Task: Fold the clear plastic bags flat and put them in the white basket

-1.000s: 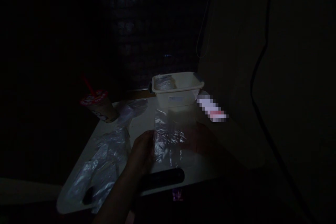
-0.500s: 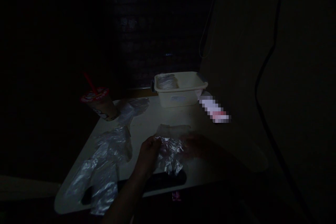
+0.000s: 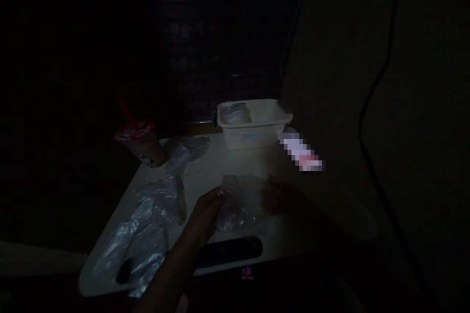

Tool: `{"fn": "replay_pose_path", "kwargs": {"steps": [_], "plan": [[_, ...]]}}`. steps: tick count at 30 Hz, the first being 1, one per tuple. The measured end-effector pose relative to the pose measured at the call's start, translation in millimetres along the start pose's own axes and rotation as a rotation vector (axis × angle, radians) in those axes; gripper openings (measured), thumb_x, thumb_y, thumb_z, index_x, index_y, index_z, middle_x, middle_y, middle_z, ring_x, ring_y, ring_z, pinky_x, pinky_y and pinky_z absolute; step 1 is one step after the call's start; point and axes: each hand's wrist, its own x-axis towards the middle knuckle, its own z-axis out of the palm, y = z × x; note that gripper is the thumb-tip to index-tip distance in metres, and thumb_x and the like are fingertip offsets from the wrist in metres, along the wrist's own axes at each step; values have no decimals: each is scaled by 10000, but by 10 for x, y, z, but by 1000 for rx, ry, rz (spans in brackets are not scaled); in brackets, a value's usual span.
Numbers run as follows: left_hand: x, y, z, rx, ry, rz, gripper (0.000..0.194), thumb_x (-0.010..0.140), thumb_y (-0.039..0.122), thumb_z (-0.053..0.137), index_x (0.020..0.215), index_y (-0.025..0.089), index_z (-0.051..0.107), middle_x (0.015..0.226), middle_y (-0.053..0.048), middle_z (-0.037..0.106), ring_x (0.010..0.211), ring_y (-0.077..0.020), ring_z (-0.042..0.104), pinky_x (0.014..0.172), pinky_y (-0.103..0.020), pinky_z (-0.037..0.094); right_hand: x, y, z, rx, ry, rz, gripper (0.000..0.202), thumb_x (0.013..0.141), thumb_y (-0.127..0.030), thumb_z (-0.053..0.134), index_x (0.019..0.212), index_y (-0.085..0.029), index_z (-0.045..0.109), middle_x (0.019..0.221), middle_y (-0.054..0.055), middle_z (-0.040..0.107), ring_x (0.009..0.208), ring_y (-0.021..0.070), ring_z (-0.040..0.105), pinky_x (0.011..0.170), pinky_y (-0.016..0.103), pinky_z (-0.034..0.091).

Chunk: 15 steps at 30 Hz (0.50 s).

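Note:
A thin, clear plastic bag [image 3: 240,200] lies spread between my hands over the near middle of a small white table [image 3: 205,166]. My left hand [image 3: 209,208] pinches its left edge, thumb on top. At the bag's right edge is my right hand [image 3: 273,198], dark and smeared by motion, so its grip is unclear. More crumpled clear plastic bags [image 3: 157,205] lie in a loose heap left of my left hand, trailing to the table's near edge.
A cream plastic basin [image 3: 249,138] with wrapped plastic inside stands at the back. Right of it lies a pixelated bright phone-like slab [image 3: 301,152]. A lidded drink cup [image 3: 143,146] with a red straw stands at the back left. A dark slot [image 3: 235,250] runs along the near edge.
The bag between my hands has gone from crumpled and shiny to flatter and more spread out. My right hand has shifted slightly to the right.

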Motion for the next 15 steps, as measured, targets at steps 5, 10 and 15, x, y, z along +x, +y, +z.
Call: {"fn": "replay_pose_path", "kwargs": {"steps": [5,10,15], "plan": [[-10,8,-9,-29,-41,1,203,585,258,626,728,116,606,643,-33,639,559,-132,585,551,-229,460,-1,19,-46,-25,-69,3,182,560,-230,658,654,-135,535,579,6,599,539,129,587,565,280,471],[-28,47,13,4,-55,-34,126,591,221,607,655,112,610,594,-37,634,528,-125,580,507,-205,451,-4,51,-25,23,-74,-60,188,584,-295,631,652,-145,539,561,-6,594,521,119,580,530,266,466],[-40,51,-2,-30,-38,-28,157,591,188,585,729,116,607,595,-19,624,499,-104,565,492,-195,450,24,81,-47,-7,-132,-70,247,531,-295,668,683,-143,547,511,-11,588,465,104,554,473,243,441]]}}
